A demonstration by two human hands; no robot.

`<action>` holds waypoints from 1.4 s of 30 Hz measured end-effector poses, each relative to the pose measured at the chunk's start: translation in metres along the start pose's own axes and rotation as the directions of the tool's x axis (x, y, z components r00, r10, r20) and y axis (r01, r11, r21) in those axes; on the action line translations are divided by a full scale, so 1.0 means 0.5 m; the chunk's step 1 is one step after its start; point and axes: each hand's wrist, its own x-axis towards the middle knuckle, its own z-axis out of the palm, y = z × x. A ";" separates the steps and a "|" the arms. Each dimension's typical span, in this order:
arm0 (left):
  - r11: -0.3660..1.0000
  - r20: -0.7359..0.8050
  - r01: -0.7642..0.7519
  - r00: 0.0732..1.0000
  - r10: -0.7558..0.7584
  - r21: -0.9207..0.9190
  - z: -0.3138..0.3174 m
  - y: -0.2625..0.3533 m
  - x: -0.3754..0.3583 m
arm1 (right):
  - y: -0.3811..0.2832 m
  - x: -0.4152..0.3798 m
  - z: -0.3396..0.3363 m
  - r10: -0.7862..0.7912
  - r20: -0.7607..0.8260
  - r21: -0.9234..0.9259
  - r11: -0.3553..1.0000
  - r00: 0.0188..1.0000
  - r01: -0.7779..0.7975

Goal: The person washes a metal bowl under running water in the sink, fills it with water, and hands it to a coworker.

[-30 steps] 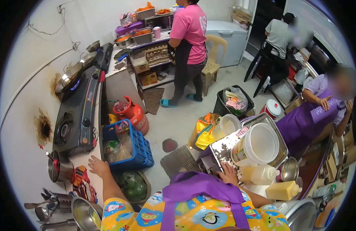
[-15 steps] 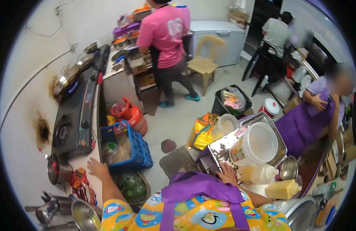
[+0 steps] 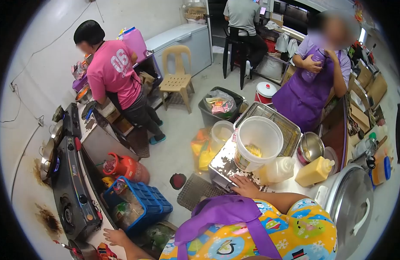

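My left hand [image 3: 116, 237] rests with fingers spread on the pale counter edge in front of the gas stove [image 3: 80, 195], above a red packet [image 3: 105, 250]. On the worn, peeling tabletop [image 3: 221, 162], my right hand [image 3: 244, 186] lies flat and holds nothing. Just beyond it stands a large white plastic bucket [image 3: 269, 141] with yellow strips at its bottom. A metal tray [image 3: 292, 141] is partly behind the bucket. To the right of that hand are a pale squeeze bottle [image 3: 281, 169] and a yellow squeeze bottle [image 3: 314, 170].
A blue crate [image 3: 154, 203] and a red gas cylinder [image 3: 128, 169] stand on the floor near the stove. A metal bowl [image 3: 317, 145] and a large lid [image 3: 349, 199] are at the right. Beyond are a beige chair [image 3: 176, 80], a person in pink [image 3: 115, 71] and a person in a purple apron [image 3: 306, 97].
My view has turned right and lifted, so the scene has shifted left. The strips inside the bucket now show. Both hands stay on their surfaces.
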 end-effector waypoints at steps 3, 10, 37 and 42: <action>1.000 -0.006 -0.002 1.000 0.002 0.003 0.001 0.001 0.001 | 0.000 0.001 0.003 0.003 -0.015 0.012 1.000 1.000 -0.003; 1.000 -0.014 0.002 1.000 -0.002 0.004 0.005 0.000 -0.001 | 0.007 -0.001 0.016 -0.005 0.017 -0.030 1.000 1.000 0.005; 1.000 -0.020 0.010 1.000 -0.010 -0.002 0.002 0.001 -0.001 | 0.002 -0.002 0.006 -0.006 0.005 -0.035 0.999 1.000 0.007; 1.000 0.024 0.007 1.000 -0.007 -0.015 -0.016 0.002 -0.005 | -0.007 0.002 -0.009 0.002 0.018 -0.001 1.000 1.000 -0.002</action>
